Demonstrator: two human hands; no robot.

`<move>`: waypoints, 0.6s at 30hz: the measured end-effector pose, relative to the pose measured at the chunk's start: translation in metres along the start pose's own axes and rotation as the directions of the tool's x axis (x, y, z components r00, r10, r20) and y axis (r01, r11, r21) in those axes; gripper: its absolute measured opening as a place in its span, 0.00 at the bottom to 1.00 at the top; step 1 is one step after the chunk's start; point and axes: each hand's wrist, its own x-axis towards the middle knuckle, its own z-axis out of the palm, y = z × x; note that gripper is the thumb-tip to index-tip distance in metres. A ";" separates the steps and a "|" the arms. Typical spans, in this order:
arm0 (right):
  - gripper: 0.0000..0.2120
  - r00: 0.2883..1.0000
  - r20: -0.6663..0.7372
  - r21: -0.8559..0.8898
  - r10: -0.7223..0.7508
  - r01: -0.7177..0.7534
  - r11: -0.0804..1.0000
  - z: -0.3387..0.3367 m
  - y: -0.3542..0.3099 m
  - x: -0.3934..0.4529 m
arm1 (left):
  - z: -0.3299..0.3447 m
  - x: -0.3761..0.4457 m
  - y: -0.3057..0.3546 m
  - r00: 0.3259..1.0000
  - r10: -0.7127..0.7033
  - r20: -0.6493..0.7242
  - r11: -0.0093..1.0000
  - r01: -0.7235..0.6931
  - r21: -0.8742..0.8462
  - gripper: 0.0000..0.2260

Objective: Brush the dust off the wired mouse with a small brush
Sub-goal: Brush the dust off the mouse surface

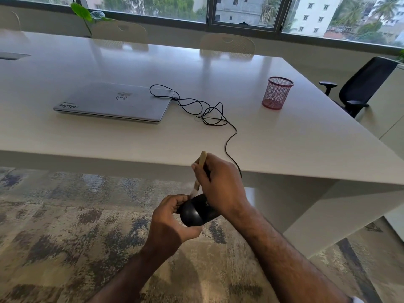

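- The left hand (169, 221) is gripping the black wired mouse (197, 212), its fingers (179, 200) curling round it, in front of the tabletop (284, 138) edge and above the carpet.
- The right hand (218, 182) is pinching the small brush (200, 171), bristles touching the mouse's top.
- The mouse's cable (207, 112) is trailing across the tabletop to the closed laptop (113, 101).
- A red mesh cup (276, 92) is standing on the tabletop, right of the laptop.

black mouse (197, 212) (red mesh cup (277, 92))

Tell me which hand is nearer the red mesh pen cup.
Right. The right hand is below the red mesh pen cup; the left hand sits lower and further left.
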 end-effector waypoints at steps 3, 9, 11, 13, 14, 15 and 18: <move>0.10 0.998 -0.045 0.065 0.039 -0.036 0.997 -0.010 0.005 0.000 | -0.003 0.000 -0.003 1.000 -0.002 0.003 1.000 0.002 0.010 0.29; 0.08 0.972 0.203 0.334 0.117 -0.181 0.925 -0.034 0.014 -0.001 | -0.007 0.002 -0.002 0.998 0.042 0.044 0.999 -0.042 0.012 0.32; 0.08 0.945 0.309 0.308 0.104 -0.203 0.929 -0.037 0.015 -0.002 | -0.007 0.002 0.002 0.996 0.065 0.053 0.998 -0.065 0.010 0.30; 0.08 0.942 0.320 0.299 0.104 -0.204 0.932 -0.035 0.015 -0.004 | -0.008 0.003 0.004 0.996 0.075 0.057 0.997 -0.076 0.009 0.29; 0.07 0.949 0.298 0.306 0.103 -0.197 0.931 -0.034 0.016 -0.005 | -0.008 0.003 0.004 0.995 0.082 0.059 0.996 -0.083 0.012 0.29; 0.07 0.959 0.265 0.317 0.102 -0.186 0.930 -0.032 0.016 -0.005 | -0.008 0.003 0.004 0.994 0.086 0.062 0.996 -0.087 0.017 0.29; 0.05 0.978 0.184 0.371 0.099 -0.162 0.914 -0.030 0.018 -0.005 | -0.008 0.004 0.001 0.994 0.078 0.072 0.996 -0.080 0.027 0.30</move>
